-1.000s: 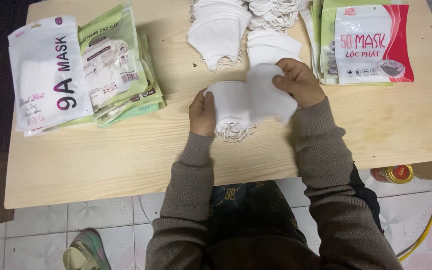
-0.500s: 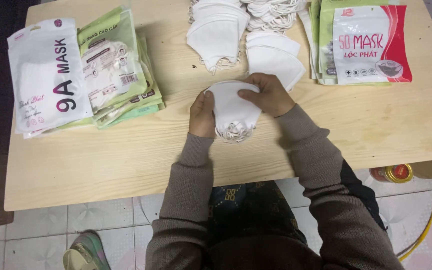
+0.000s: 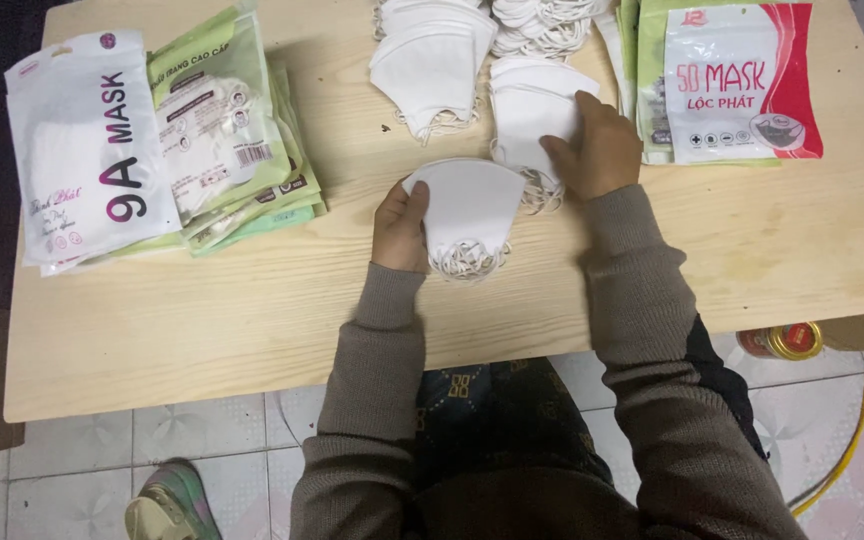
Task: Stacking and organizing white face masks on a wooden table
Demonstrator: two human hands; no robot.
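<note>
Movement shows mainly in the right hand [image 3: 602, 150]: half a second ago it lay over the small stack of folded white fabric masks [image 3: 467, 215] at frame centre, and now I see it reached up and right onto the next pile of white masks [image 3: 537, 110], fingers curled flat on the top one, though I cannot tell whether they pinch it. I read that as one more mask being fetched for the stack. The left hand [image 3: 400, 225] stays where it was, thumb on top, pinching the stack's left edge against the pale wooden table [image 3: 202, 320]. Another heap of loose white masks [image 3: 432, 60] sits at upper centre. Red-and-white printed mask packets [image 3: 742, 80] lie just right of the reaching hand, white and green mask packets [image 3: 152, 140] at upper left, well apart. Nothing blocks the reach.
</note>
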